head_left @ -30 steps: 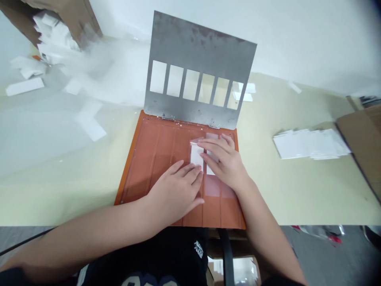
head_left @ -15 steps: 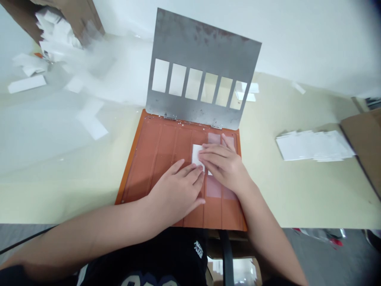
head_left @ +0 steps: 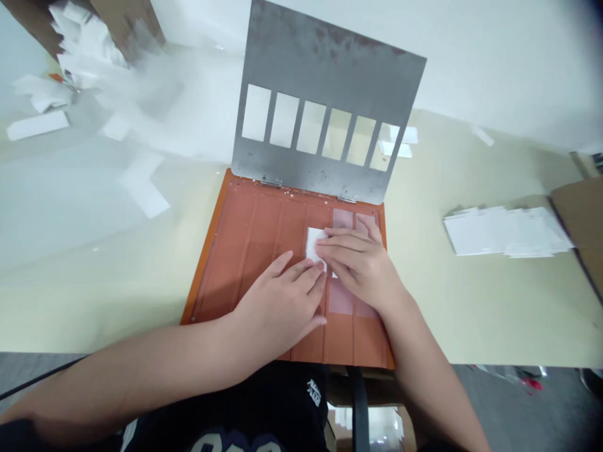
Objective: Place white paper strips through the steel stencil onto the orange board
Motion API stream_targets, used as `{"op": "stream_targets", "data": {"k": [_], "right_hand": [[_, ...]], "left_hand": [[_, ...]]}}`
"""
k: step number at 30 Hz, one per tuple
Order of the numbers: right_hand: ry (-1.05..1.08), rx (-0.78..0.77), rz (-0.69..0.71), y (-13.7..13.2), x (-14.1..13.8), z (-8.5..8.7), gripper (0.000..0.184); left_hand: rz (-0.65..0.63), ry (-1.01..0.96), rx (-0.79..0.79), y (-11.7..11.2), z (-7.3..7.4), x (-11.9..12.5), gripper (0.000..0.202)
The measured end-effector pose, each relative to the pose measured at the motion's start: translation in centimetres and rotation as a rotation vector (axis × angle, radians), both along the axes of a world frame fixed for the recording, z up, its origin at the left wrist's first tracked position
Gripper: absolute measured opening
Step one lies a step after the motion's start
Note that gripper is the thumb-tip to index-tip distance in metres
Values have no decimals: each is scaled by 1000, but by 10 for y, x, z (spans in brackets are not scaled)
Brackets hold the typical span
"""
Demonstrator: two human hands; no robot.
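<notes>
A small white card lies on the orange base of a hinged frame, just right of its middle. My left hand rests palm down with its fingers stretched and its fingertips at the card's lower edge; its thumb sticks out to the right. From the other side, my right hand lays its fingertips over the card's right part, its little finger spread upward and its thumb hidden. Pinkish translucent strips lie beneath and around the right hand. White shows under its fingers too.
Behind the base, a grey metal lid with several rectangular windows stands raised. On the right, fanned white cards lie beside a cardboard box. At the left are a clear plastic bag, loose white pieces and another box.
Both hands keep nearly the same place on the card, with only slight finger shifts. The view has moved a little, so the lid and right-hand cards appear slightly displaced.
</notes>
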State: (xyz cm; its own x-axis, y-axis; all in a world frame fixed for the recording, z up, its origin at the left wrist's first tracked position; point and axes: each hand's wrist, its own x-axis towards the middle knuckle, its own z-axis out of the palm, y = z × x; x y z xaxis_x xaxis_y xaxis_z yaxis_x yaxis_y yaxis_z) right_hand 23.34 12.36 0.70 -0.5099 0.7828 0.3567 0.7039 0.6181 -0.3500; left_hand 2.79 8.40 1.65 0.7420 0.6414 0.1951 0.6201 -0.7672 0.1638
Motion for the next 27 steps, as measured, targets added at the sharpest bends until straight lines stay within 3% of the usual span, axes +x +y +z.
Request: {"op": "stream_targets", "data": {"k": [27], "right_hand": [[4, 41, 31, -1, 1, 3, 18]], "left_hand": [[7, -34, 27, 0, 1, 0, 47]]}}
